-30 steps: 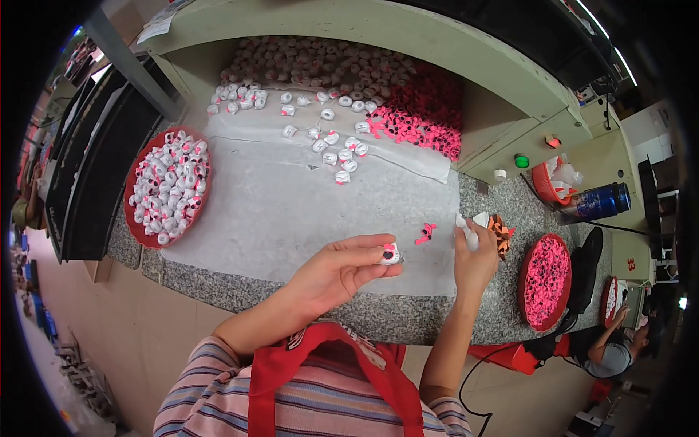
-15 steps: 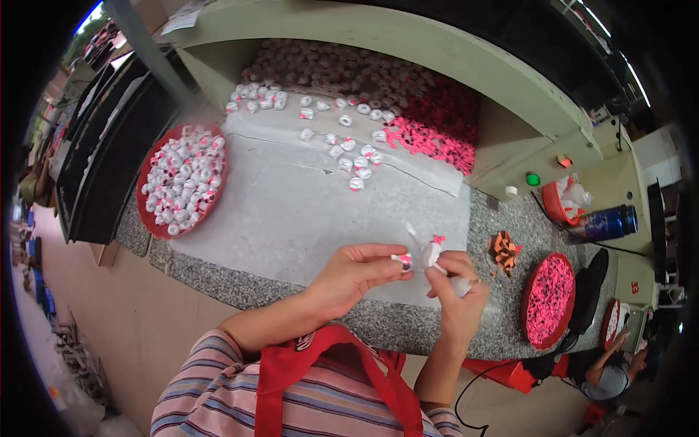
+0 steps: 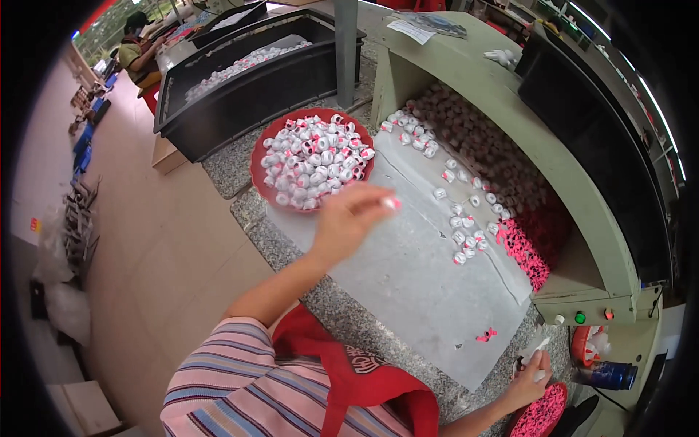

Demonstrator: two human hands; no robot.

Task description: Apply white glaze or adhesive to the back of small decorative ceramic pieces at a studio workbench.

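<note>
White piece (image 3: 392, 203) with pink on it, motion-blurred, pinched between thumb and fingers of the left hand (image 3: 342, 227), just beside the left red bowl (image 3: 259, 166). Right hand (image 3: 526, 387) closed round a white bottle (image 3: 539, 347), near the right red bowl (image 3: 515, 420).

Left bowl: heaped with white-and-pink pieces. Right bowl: full of pink pieces, partly cut off by frame edge. Black bin (image 3: 291, 95) behind left bowl: more white pieces. Cabinet (image 3: 539, 120): white pieces at back, pink pile at its right end. Small red basket (image 3: 579, 339): whitish plastic.

Count: 1 white piece in hand, 1 pink clump (image 3: 486, 335) on the paper (image 3: 408, 291), 3 knobs on the cabinet, 1 blue flask (image 3: 610, 376). Heaps too dense to count.
</note>
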